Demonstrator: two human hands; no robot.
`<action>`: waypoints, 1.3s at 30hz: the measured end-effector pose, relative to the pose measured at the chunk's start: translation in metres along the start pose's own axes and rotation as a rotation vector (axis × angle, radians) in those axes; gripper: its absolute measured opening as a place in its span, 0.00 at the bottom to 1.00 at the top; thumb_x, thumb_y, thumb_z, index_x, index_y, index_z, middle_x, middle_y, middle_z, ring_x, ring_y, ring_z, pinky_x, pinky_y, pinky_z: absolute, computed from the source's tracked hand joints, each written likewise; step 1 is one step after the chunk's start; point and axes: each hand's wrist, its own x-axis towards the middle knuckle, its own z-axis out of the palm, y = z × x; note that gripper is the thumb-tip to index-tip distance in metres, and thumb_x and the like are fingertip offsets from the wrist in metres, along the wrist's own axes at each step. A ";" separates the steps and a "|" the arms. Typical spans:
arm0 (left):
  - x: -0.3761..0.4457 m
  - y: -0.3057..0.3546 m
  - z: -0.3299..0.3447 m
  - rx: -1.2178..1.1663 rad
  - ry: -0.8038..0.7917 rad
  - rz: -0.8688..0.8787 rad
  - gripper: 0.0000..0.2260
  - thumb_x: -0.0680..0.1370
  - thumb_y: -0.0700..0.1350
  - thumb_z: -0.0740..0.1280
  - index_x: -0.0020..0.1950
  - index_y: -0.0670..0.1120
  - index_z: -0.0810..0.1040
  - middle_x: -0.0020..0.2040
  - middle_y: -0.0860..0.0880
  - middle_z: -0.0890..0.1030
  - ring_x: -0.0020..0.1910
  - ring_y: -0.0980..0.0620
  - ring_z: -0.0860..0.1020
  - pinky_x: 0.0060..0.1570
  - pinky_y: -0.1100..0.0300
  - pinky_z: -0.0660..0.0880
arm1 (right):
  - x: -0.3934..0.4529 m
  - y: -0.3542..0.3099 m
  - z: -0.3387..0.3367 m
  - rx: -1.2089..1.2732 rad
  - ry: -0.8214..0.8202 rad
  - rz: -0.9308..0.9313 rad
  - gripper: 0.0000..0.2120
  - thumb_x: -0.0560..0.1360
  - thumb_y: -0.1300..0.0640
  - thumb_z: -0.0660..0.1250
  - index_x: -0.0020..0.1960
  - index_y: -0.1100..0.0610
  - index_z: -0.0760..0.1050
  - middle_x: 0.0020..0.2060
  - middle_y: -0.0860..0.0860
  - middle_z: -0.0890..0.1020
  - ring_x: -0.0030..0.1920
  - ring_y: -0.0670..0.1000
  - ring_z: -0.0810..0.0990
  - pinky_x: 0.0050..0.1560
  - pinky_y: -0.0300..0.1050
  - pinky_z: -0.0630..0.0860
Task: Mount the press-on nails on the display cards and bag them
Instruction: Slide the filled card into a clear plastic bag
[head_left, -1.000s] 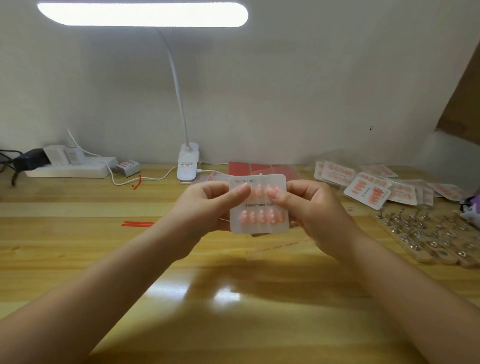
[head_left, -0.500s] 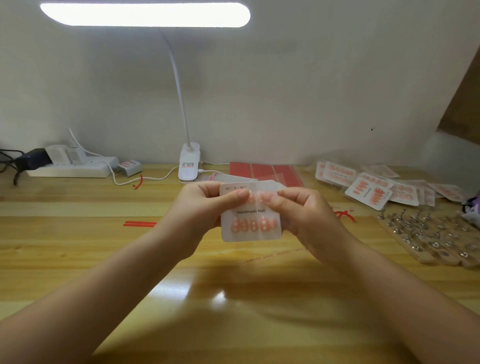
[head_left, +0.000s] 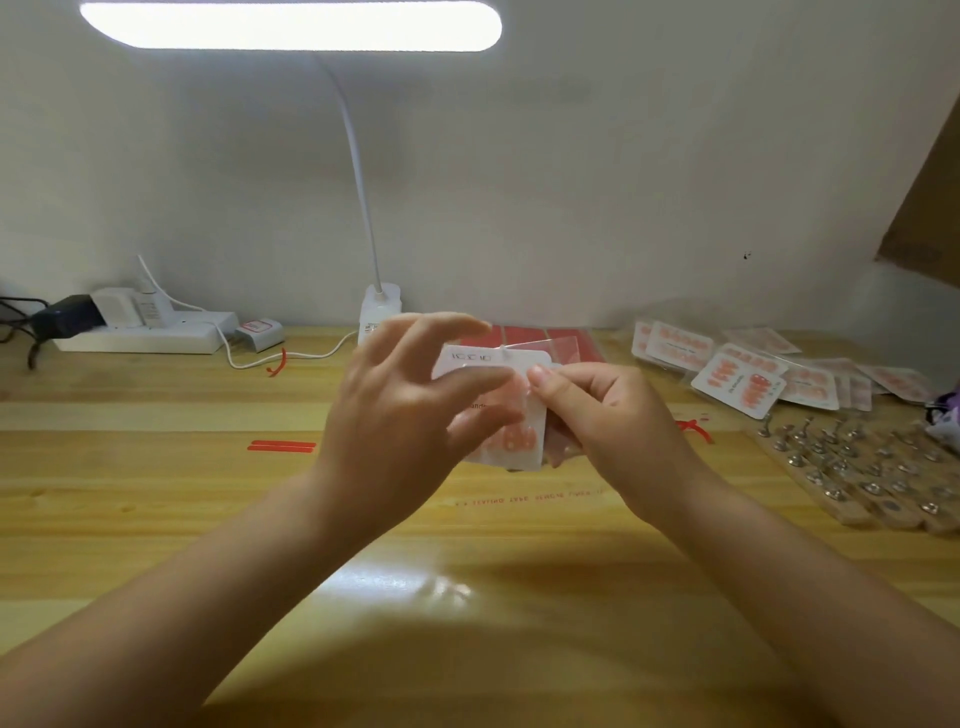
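Since the earlier frames, left hand (head_left: 410, 410) has released the top edge and spread its fingers across the face of the display card (head_left: 522, 410); right hand (head_left: 608, 421) now pinches the card's right edge, thumb on front; card is held upright above the wooden table (head_left: 156, 519), clear of the surface, inside a glossy clear bag (head_left: 563, 347) whose mouth rises past the rounded top corner; bare tabletop lies to the left; bagged cards (head_left: 737, 382) lie well to the right, flat, white and peach.
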 end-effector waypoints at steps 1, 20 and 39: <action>0.000 0.001 0.000 0.009 0.002 0.022 0.10 0.75 0.52 0.70 0.47 0.47 0.86 0.54 0.43 0.82 0.51 0.40 0.78 0.51 0.48 0.75 | 0.000 -0.001 0.000 -0.004 0.003 -0.010 0.19 0.81 0.53 0.60 0.39 0.62 0.81 0.28 0.59 0.79 0.29 0.53 0.76 0.41 0.57 0.79; -0.002 0.000 0.000 -0.021 -0.029 0.046 0.04 0.77 0.42 0.70 0.46 0.43 0.84 0.47 0.47 0.83 0.45 0.43 0.79 0.47 0.49 0.74 | -0.003 -0.008 0.003 -0.004 -0.040 -0.020 0.18 0.81 0.56 0.60 0.38 0.63 0.79 0.25 0.49 0.79 0.27 0.46 0.76 0.33 0.37 0.73; 0.000 0.003 -0.002 -0.080 0.042 -0.082 0.07 0.78 0.43 0.69 0.44 0.40 0.83 0.44 0.46 0.83 0.41 0.45 0.79 0.43 0.48 0.76 | -0.002 -0.006 0.005 0.107 -0.030 0.035 0.19 0.81 0.55 0.61 0.40 0.68 0.79 0.32 0.66 0.80 0.27 0.52 0.75 0.31 0.38 0.73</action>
